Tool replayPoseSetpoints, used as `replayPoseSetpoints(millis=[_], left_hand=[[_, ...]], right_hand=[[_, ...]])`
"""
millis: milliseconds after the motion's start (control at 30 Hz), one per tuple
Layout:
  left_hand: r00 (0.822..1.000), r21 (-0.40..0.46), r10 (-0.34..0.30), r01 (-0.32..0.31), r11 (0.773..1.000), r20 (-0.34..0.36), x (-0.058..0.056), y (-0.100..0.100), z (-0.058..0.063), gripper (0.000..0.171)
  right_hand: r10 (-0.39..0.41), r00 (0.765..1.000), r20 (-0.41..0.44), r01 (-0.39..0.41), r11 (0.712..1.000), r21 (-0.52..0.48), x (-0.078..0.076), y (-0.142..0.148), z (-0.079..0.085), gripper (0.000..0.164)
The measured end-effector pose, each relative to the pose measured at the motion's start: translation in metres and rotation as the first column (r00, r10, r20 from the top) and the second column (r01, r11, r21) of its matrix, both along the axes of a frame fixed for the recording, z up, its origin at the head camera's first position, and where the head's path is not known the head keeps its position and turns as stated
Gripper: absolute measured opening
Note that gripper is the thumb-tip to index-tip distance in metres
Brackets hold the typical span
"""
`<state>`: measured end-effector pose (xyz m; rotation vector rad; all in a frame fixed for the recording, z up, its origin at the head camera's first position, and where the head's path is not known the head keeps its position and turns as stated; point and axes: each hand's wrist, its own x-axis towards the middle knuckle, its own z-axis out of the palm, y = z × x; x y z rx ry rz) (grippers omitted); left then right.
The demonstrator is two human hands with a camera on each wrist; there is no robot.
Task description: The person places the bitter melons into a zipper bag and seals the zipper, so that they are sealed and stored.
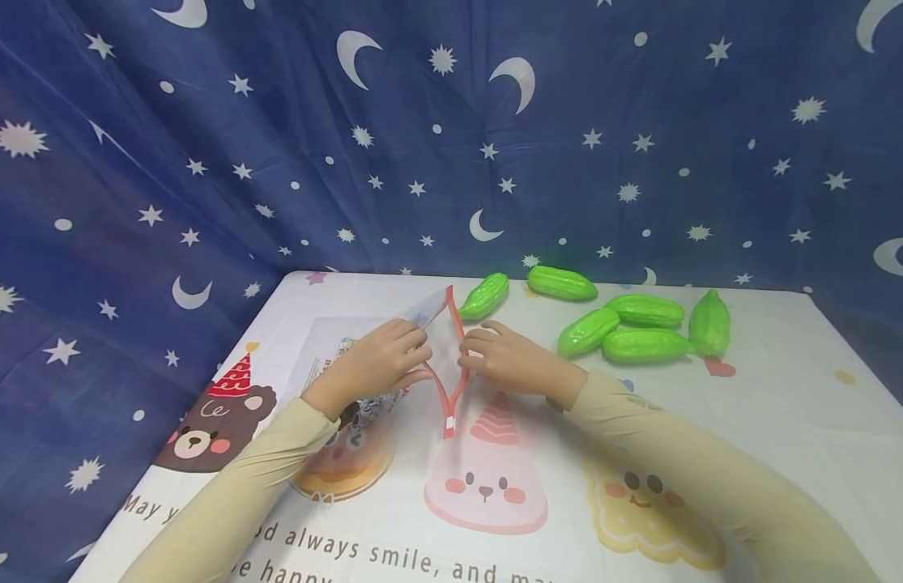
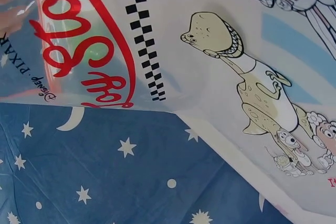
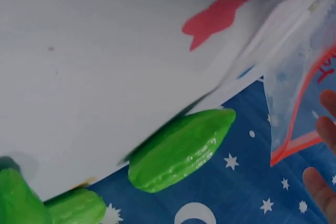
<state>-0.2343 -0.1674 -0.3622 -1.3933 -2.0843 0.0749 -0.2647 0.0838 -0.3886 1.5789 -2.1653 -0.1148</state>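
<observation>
A clear plastic zip bag (image 1: 422,324) with red edging (image 1: 462,385) round its mouth stands tilted over the table, its mouth spread apart. Cartoon figures and red lettering (image 2: 97,51) are printed on its side. My left hand (image 1: 378,356) pinches the left lip of the mouth. Opposite it, my right hand (image 1: 513,356) has its fingertips at the right lip, which bows outward there. Right of the bag's top corner lies a green bumpy gourd (image 1: 486,296); in the right wrist view a green gourd (image 3: 181,150) lies apart from my fingers (image 3: 317,184).
Several more green gourds (image 1: 644,346) lie at the back right of the table. The white tablecloth (image 1: 779,389) carries printed cartoon figures and text. A dark blue curtain (image 1: 422,113) with moons and stars hangs behind the table and along its left side.
</observation>
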Motion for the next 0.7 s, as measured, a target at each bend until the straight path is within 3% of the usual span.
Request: replayPoseSetpoints(millis=[300, 700], left_hand=[[0.999, 0.013, -0.005, 0.005, 1.0, 0.048, -0.001, -0.001, -0.005, 0.024], [0.999, 0.035, -0.014, 0.012, 0.999, 0.043, -0.002, -0.002, -0.008, 0.028]], right_hand=[[-0.119, 0.992, 0.033, 0.119, 0.993, -0.003, 0.008, 0.019, 0.017, 0.041], [-0.224, 0.974, 0.017, 0.224, 0.974, -0.037, 0.022, 0.078, 0.045, 0.051]])
